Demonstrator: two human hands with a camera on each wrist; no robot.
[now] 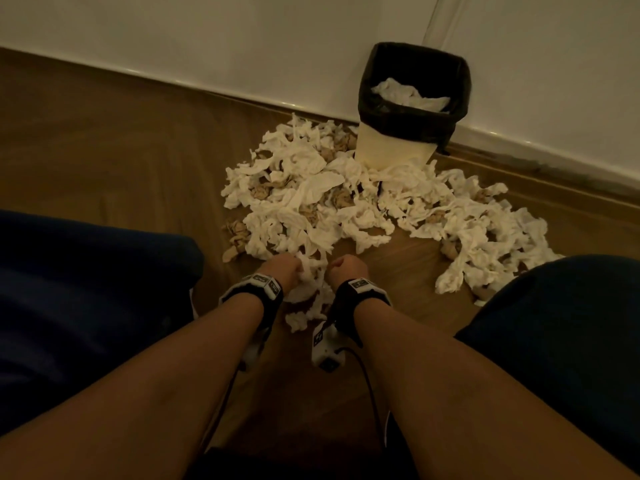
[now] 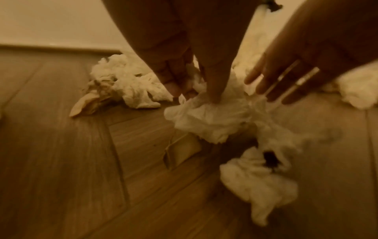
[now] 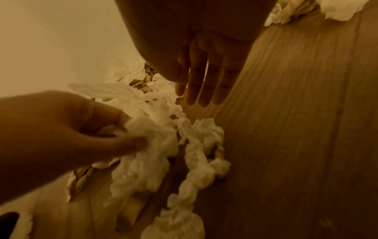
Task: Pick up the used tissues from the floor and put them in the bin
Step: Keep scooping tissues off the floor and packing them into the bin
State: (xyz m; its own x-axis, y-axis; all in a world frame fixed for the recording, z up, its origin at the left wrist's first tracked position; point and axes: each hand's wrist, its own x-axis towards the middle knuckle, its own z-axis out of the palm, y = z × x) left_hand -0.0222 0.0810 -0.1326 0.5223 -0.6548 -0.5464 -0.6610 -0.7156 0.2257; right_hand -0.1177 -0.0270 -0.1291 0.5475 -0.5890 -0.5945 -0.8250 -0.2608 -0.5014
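barely begun, i'd say; a few white tissues sit in the black-lined bin [image 1: 414, 98]; the crumpled white tissue heap [image 1: 311, 202] covers the wooden floor [image 1: 104, 161]; left hand [image 1: 284, 268] pinches one clump [image 2: 204, 119]; right hand [image 1: 348, 268] spread, empty

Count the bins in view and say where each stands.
1. The bin, lined with a black bag, stands on the floor against the wall, behind the pile of tissues. None seems hidden.
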